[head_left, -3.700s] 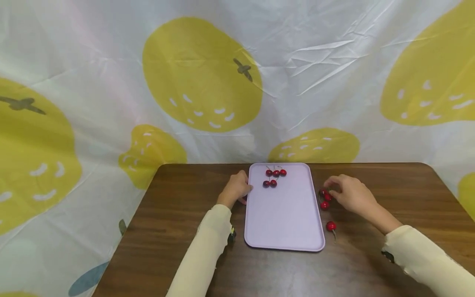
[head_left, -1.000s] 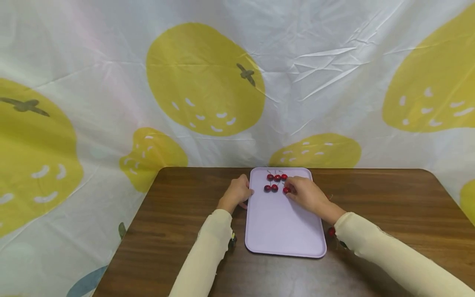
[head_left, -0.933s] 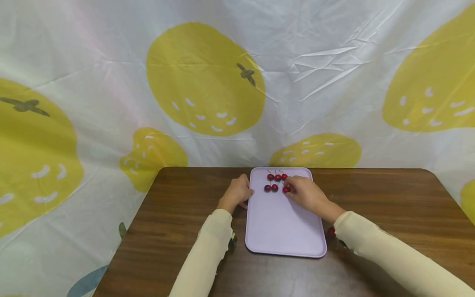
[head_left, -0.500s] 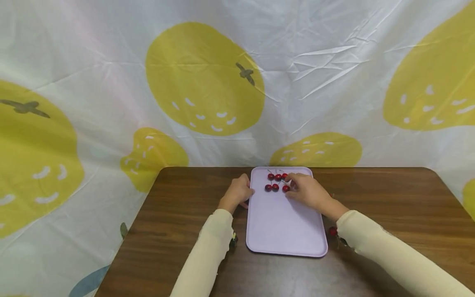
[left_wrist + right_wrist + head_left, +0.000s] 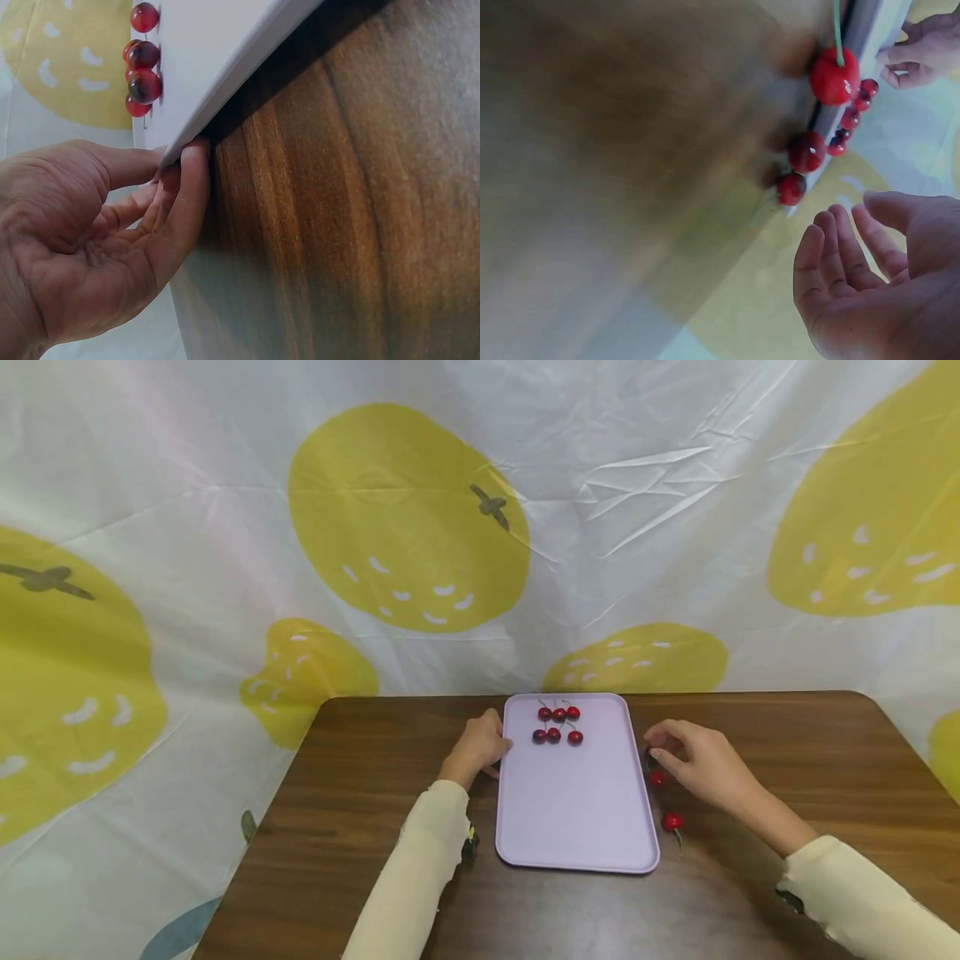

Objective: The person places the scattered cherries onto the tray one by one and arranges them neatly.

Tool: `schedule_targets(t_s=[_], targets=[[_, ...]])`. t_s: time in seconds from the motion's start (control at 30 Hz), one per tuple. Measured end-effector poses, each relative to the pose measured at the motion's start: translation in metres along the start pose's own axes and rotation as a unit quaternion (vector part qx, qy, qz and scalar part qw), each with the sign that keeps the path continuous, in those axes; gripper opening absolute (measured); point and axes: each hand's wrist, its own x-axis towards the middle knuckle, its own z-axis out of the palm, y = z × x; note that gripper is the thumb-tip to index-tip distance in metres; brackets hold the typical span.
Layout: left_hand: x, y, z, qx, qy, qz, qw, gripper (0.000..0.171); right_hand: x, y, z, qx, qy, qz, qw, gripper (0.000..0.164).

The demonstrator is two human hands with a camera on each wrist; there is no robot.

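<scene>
My left hand (image 5: 477, 747) pinches the left rim of a lilac tray (image 5: 577, 827) between thumb and fingers; the left wrist view shows the thumb above and fingers beneath the edge. Several dark red cherries (image 5: 553, 735) with stems lie in two short rows at the tray's far end. Beyond its right rim my right hand (image 5: 701, 764) hovers over loose cherries, thumb and fingers apart and holding nothing. In the right wrist view three loose cherries (image 5: 834, 77) lie along the rim; in the head view one of them is mostly hidden by the fingers.
A brown wood-grain table (image 5: 375, 793) carries everything. Right behind its far edge hangs a white curtain (image 5: 570, 568) printed with yellow fruit. The nearest loose cherry (image 5: 672, 822) lies beside the tray's lower right rim, stem toward the front.
My right hand set a cherry at the right end of the second row, let go, and moved right, off the tray to the loose cherries. The left hand stayed on the rim.
</scene>
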Motion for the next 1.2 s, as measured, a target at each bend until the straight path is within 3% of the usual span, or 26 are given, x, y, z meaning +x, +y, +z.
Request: schedule_targets(t_s=[0.2,0.4,0.67,0.87,1.03,1.2], targets=[[0.001,-0.001,0.002,-0.002,0.003,0.006,1.0,0.018,-0.026,0.01,-0.003,0.009,-0.023,0.016,1.0,0.03],[0.001,-0.001,0.001,-0.002,0.0,-0.004,1.0,0.018,-0.033,0.017,0.005,0.018,-0.045,0.004,0.999,0.034],[-0.001,0.001,0.001,0.003,-0.003,-0.007,1.0,0.018,-0.033,0.02,0.01,0.016,-0.056,0.008,0.998,0.031],[0.0,0.002,0.002,0.005,-0.005,-0.004,1.0,0.018,-0.032,0.016,0.009,0.001,-0.035,0.01,0.999,0.029],[0.0,0.0,0.001,0.007,-0.004,-0.001,1.0,0.018,-0.024,0.001,0.008,-0.009,-0.014,0.016,1.0,0.028],[0.0,-0.001,0.001,0.006,-0.003,-0.002,1.0,0.018,-0.009,-0.02,0.019,0.017,-0.024,0.028,0.999,0.024]])
